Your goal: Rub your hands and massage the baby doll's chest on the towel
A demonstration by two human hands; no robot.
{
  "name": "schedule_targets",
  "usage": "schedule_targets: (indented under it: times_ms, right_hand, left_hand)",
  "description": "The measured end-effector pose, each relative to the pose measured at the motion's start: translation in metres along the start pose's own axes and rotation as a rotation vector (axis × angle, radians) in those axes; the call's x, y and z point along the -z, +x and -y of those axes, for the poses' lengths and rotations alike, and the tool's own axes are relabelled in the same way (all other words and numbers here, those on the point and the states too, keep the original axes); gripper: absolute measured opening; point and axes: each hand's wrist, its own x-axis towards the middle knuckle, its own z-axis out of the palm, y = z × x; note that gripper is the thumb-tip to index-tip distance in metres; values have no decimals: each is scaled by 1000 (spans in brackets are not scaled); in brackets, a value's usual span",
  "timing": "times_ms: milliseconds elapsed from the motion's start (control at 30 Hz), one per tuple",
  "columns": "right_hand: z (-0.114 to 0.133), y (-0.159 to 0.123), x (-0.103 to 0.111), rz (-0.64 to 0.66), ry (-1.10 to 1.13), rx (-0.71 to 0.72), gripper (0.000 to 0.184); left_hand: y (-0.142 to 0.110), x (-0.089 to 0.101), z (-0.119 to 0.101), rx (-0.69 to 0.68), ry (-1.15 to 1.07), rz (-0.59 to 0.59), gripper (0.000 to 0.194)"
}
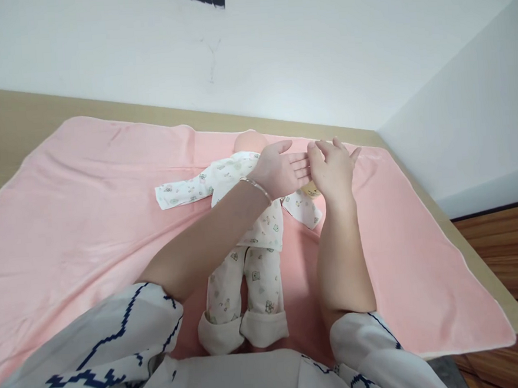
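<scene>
A baby doll (250,142) lies on its back, dressed in a white printed top (268,226) and matching trousers (264,279) with turned-up cuffs. One sleeve (183,192) stretches out to the left; the other slants down to the right. Over the doll's chest and shoulder, my left hand (280,172) is palm up with its fingers straight, pointing right. Its fingertips meet or overlap my right hand (333,168), which has its fingers apart. Neither hand shows anything in it. Below them a small yellow item (312,189) peeks out, mostly hidden.
A pink blanket (88,229) with slight wrinkles lies under the doll, covering most of the wooden table (9,117). White walls (298,55) rise behind and to the right. Brown wood-patterned flooring (506,247) shows beyond the right edge.
</scene>
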Motion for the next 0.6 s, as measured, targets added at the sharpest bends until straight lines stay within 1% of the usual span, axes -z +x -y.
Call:
schedule_targets:
  times_ms: [67,133,200,233,300,333,367,433,467,533,600]
  right_hand:
    - [0,1,-1,-43,54,-37,53]
    - [3,-1,-1,-107,89,-49,54]
    - [11,-7,0,-143,100,-2,56]
    - [18,-13,1,-134,105,39,57]
    - [34,-26,3,-61,138,121,61]
    - [43,-34,3,-8,163,152,63]
    - [52,-41,2,52,194,173,65]
    - [68,-56,1,173,268,199,71]
    - [75,-63,0,224,307,214,75]
    - [89,-79,2,290,392,268,81]
    - [103,-96,7,309,456,367,84]
  left_hand:
    - [-20,7,2,-21,46,-27,68]
    - [-41,11,7,-19,82,-74,66]
    - [-61,13,12,14,105,-131,65]
    - [-70,13,14,31,113,-159,63]
    - [-86,11,15,34,121,-203,57]
    - [-92,9,14,12,128,-210,52]
    - [-99,7,13,-23,138,-203,47]
    - [-111,2,9,-91,160,-142,42]
    - [-117,-1,7,-111,173,-107,42]
    - [-127,-6,3,-141,208,-74,49]
    - [-133,-9,-2,-200,247,-109,57]
